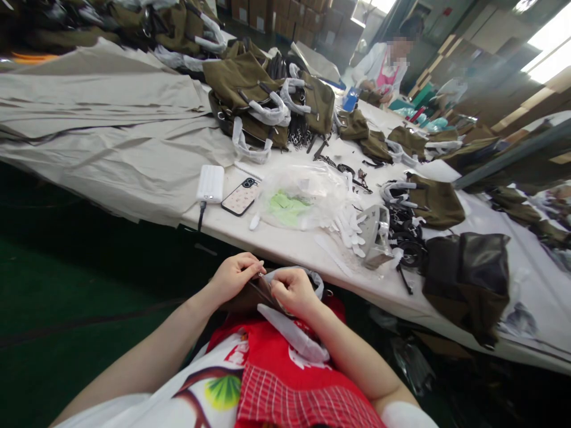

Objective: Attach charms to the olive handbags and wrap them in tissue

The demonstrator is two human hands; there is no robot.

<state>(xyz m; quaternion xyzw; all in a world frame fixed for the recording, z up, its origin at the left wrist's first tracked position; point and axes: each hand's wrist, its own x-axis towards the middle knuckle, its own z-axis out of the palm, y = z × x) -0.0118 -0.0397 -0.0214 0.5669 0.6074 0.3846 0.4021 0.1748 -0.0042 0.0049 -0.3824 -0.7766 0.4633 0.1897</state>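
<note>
A dark handbag (243, 299) rests in my lap, against the table's front edge. One of its handles, wrapped in pale padding (289, 336), lies toward me over the red apron; the other wrapped handle (317, 283) curves up on the far side. My left hand (236, 276) is closed in a pinch at the bag's upper edge, with a tiny shiny bit showing at the fingertips. Close beside it, my right hand (294, 290) is curled into a fist on the bag's opening. Its fingers hide the exact part they grip.
On the table lie a white power bank (209, 183), a phone (241, 196), a clear plastic bag (312, 187) with green pieces, and a metal tape dispenser (376, 236). Olive handbags (250, 83) are piled behind. A dark bag (466, 279) sits rightward. A co-worker (383, 68) stands across.
</note>
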